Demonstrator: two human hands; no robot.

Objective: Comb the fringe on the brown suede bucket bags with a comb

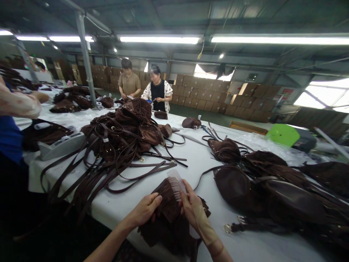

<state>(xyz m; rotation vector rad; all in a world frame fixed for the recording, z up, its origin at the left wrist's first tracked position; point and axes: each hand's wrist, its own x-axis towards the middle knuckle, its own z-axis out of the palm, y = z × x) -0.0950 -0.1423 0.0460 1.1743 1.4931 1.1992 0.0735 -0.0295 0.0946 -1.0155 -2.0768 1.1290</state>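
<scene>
Your left hand [145,211] pins the fringed bag [166,218], right hand [192,205] fingers grip the comb [176,185], bottom center; rough strokes could snag fringe.

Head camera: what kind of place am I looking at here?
Most likely a bag factory's finishing or packing floor. A long white table carries heaps of brown fringed bags, stacked cartons line the back wall, and the left hand and right hand work a comb through a bag's fringe.

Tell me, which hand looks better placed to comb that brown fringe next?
Probably the right hand: its grip is shut on the pale plastic comb, teeth already on the brown suede fringed bag. The left hand only steadies the fringe.
</scene>
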